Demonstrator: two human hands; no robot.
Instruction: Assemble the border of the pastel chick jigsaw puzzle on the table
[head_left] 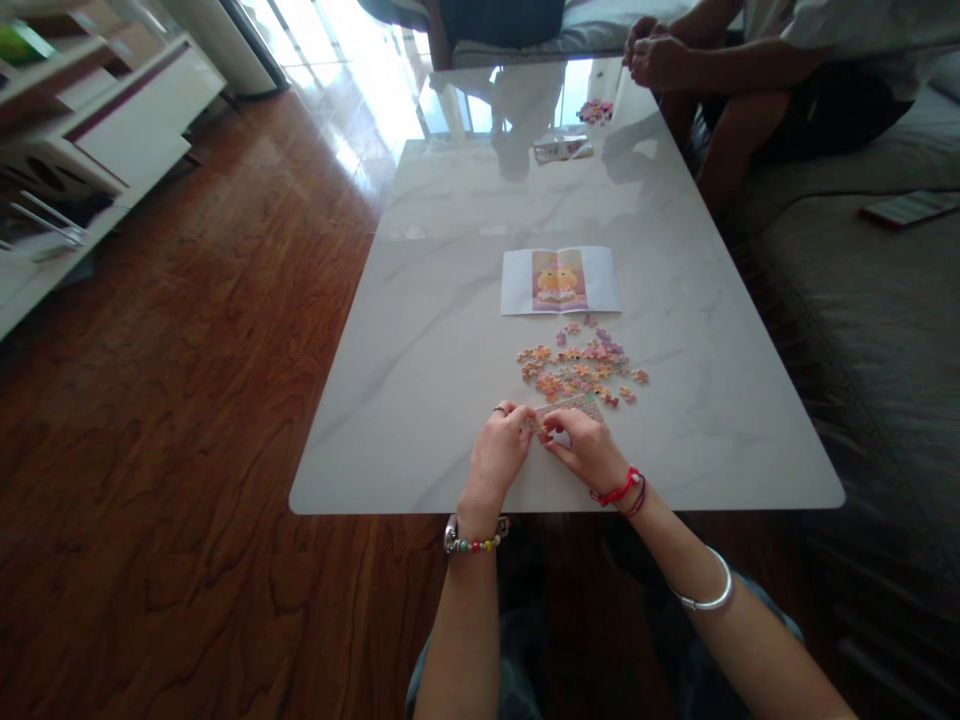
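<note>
My left hand [501,452] is closed at the left end of a flat, light puzzle board [576,404], its fingertips pinched together. What lies between them is too small to make out. Close beside it, my right hand [589,452] is curled over the board, thumb and fingers pinching what looks like a small jigsaw puzzle piece. The fingers of both hands nearly meet, and they hide much of the board. Just beyond lies a loose spread of orange, pink and purple jigsaw puzzle pieces [581,372]. Behind the pieces, a creased paper sheet [517,282] bears a picture of a yellow cartoon figure.
The white marbled table [420,350] has rounded front corners. Farther back are a crumpled clear packet [562,149] and another pile of puzzle pieces [595,111]. At the back right sits another person, hands [656,55] together. A phone [911,208] lies on the sofa [847,300].
</note>
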